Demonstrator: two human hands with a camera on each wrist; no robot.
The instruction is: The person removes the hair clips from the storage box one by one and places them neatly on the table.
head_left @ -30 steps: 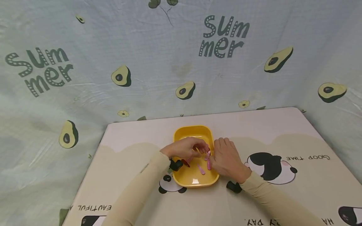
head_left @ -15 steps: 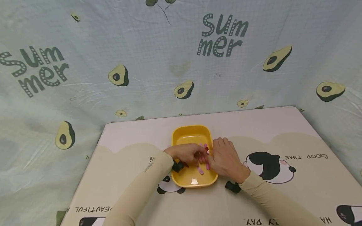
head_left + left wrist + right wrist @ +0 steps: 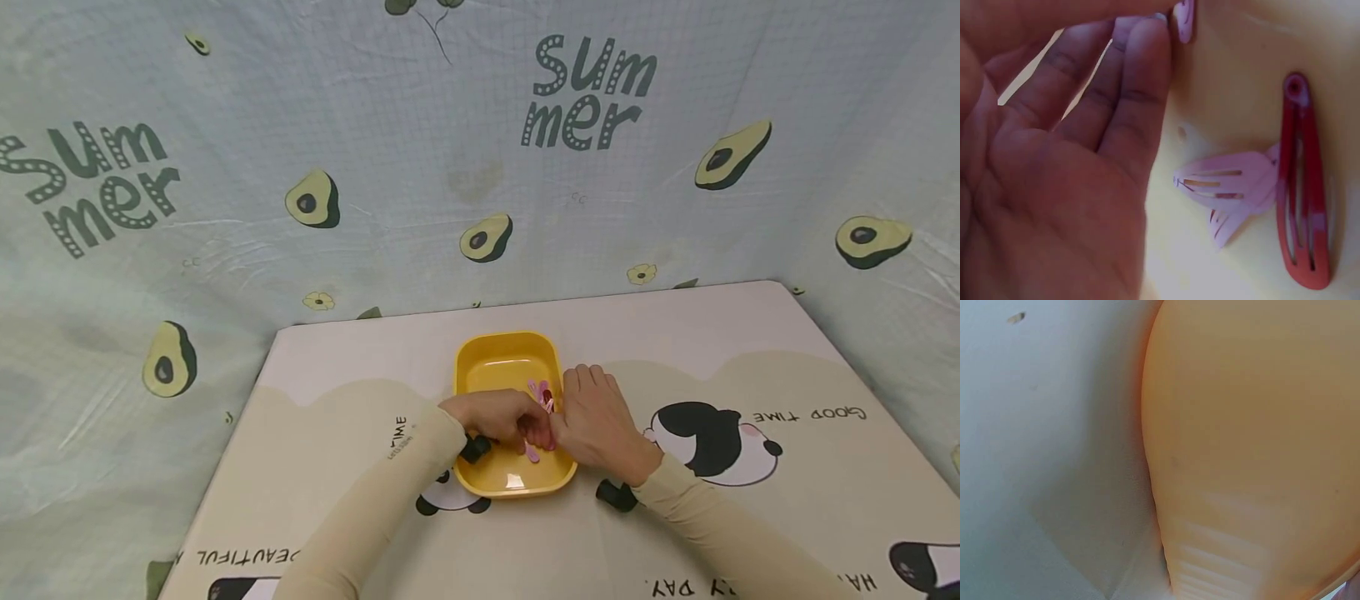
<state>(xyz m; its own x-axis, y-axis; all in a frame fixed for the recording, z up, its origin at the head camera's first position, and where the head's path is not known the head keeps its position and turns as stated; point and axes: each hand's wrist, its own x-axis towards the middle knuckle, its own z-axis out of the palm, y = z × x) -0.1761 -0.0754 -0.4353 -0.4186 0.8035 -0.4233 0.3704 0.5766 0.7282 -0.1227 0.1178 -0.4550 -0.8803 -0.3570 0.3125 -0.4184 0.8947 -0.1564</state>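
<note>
Inside the yellow tray [image 3: 501, 482], my left hand [image 3: 501, 417] reaches down with bent fingers at the right side. Its thumb and fingertips pinch a pink hair clip [image 3: 1186, 24], whose far end pokes out past them in the left wrist view. Close by lie a red hair clip [image 3: 1302, 187] and overlapping pale pink hair clips [image 3: 1225, 181]. My right hand [image 3: 600, 425] holds the tray's right rim, its thumb over the inner side and its other fingers outside; those fingertips are hidden. The right wrist view is mostly filled by the tray wall [image 3: 1247, 437].
The tray stands on a table [image 3: 360, 358] covered with a panda-print cloth. A pale curtain [image 3: 405, 150] with avocado prints hangs behind and around it. Another pink hair clip [image 3: 532, 452] lies in the tray below my left fingers.
My left hand has moved right and slightly down in the tray, its fingers closing together at the pink hair clip. The right hand stays at the rim. The head view shifts slightly.
</note>
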